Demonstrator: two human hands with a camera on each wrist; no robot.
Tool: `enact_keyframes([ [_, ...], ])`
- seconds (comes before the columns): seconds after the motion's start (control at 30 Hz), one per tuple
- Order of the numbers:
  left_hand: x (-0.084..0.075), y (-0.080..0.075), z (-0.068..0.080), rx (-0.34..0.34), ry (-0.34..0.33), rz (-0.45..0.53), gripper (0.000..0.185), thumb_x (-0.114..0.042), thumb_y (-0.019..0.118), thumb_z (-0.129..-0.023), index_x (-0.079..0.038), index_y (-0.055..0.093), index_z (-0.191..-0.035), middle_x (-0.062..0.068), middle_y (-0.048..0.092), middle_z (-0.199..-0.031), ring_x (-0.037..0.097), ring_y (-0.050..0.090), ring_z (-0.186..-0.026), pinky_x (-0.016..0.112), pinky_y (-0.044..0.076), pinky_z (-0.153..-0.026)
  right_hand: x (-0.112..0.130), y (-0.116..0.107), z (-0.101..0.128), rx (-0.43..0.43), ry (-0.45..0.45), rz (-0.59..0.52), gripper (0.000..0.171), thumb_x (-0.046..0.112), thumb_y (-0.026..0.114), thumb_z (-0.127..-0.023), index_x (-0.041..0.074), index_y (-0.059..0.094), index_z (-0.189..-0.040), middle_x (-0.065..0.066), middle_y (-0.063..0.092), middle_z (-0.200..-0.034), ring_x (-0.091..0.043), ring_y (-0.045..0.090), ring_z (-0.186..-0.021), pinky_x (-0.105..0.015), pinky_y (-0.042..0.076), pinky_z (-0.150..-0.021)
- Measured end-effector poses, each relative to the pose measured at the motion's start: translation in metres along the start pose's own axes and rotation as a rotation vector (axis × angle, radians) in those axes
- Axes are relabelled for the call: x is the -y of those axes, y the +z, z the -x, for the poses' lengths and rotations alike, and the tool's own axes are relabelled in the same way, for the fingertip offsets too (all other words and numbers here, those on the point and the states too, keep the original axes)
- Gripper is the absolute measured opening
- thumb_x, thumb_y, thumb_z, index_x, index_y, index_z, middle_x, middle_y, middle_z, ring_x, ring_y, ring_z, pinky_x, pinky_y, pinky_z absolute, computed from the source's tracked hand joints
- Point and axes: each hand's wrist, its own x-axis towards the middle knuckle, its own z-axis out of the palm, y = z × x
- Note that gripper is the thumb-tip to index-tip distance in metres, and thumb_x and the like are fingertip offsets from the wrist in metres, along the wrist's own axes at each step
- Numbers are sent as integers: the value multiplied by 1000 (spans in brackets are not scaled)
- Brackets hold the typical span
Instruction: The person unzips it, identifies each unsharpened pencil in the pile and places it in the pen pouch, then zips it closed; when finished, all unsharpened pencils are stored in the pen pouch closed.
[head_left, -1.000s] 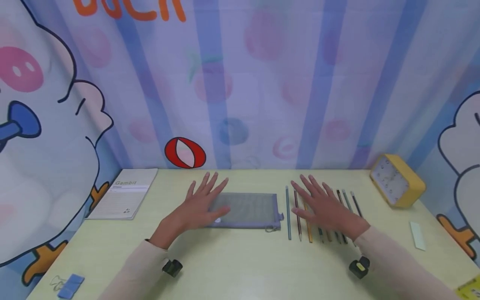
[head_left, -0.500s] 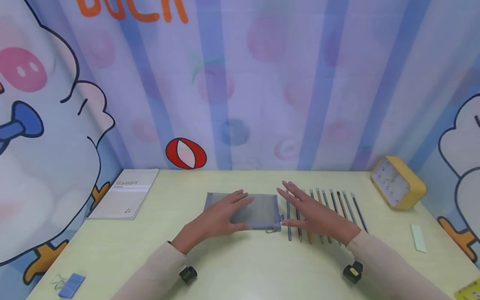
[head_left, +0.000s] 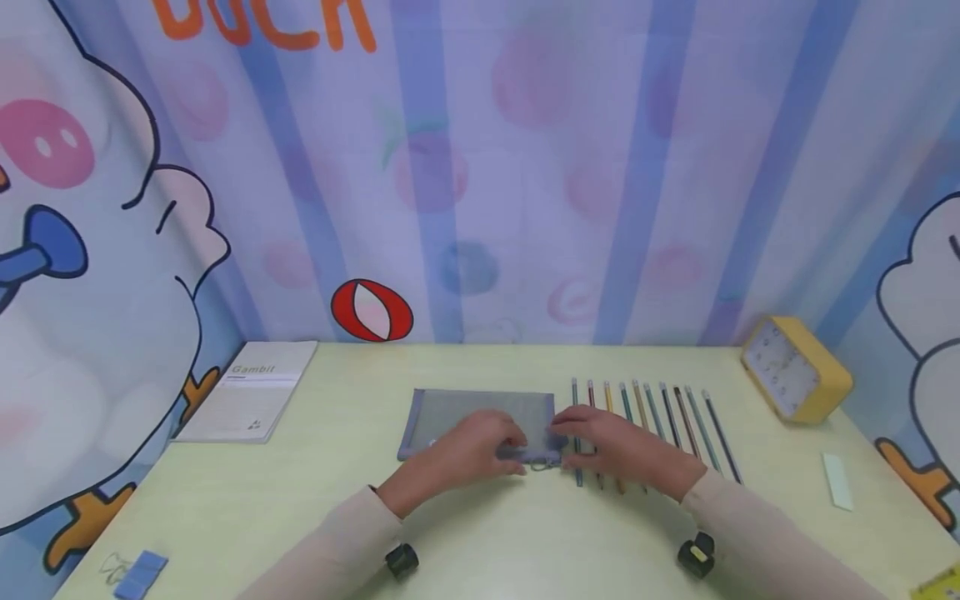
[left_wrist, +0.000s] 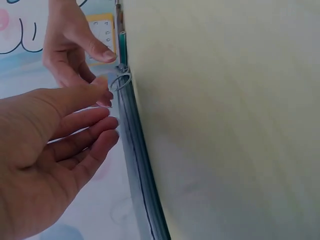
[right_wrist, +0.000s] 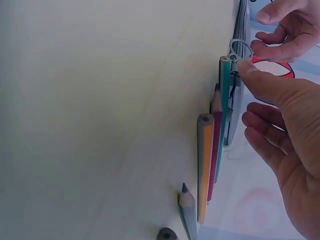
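Right wrist view gives the pencil ends close up: teal pencil [right_wrist: 223,110] blunt, maroon pencil [right_wrist: 216,145] sharpened, orange pencil [right_wrist: 205,165] blunt. Head view shows the full row of pencils [head_left: 639,402], lying roughly side by side, the right hand [head_left: 622,446] over the lower part. Left wrist view shows the left hand [left_wrist: 47,155] from the thumb side: fingers softly curved, a moderate gap between them and the thumb. Right-hand fingers likewise curved and parted from the thumb. Both thumb tips sit close by a metal zipper ring [left_wrist: 121,81]; contact cannot be told.

Mesh zipper pouch [head_left: 450,417]: flat, rectangular, grey mesh with purple-blue edging, zipper along the near side, ring at the near right corner. It lies on the tabletop just left of the pencils, left hand over part of its near side.

Tabletop [head_left: 510,542] pale yellow. Far left, a "Gambit" notebook [head_left: 251,392]; near left, a blue binder clip [head_left: 141,575]. Right, a yellow clock [head_left: 797,369], tilted, and a pale green strip [head_left: 837,481]. Behind, a striped cartoon curtain [head_left: 510,183] with faded fruit prints.
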Motion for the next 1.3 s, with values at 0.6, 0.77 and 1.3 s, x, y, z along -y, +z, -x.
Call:
enact_keyframes([
  [0.6,-11,14,-13,-14,12,-106,13,-23,81,-86,-11,78,-90,-3,70,-84,3,50,-74,17,44,-67,7,9,-10,-13,-51,79,22,16,80,-85,10,77,-106,-1,68,-113,-12,66,-100,-25,57,-84],
  [0.77,-12,17,-19,-19,19,-113,14,-22,80,-86,-12,76,-78,-6,64,-69,3,43,-63,15,36,-57,7,8,-12,-6,-68,71,19,13,79,-86,9,78,-105,-3,70,-111,-13,67,-101,-24,57,-84],
  [1.3,-13,11,-23,-108,45,-67,14,-7,74,-86,-12,75,-74,-3,70,-70,1,47,-62,13,40,-63,11,8,-16,-23,-106,130,20,5,74,-85,6,74,-105,-3,71,-104,-13,65,-97,-23,56,-81],
])
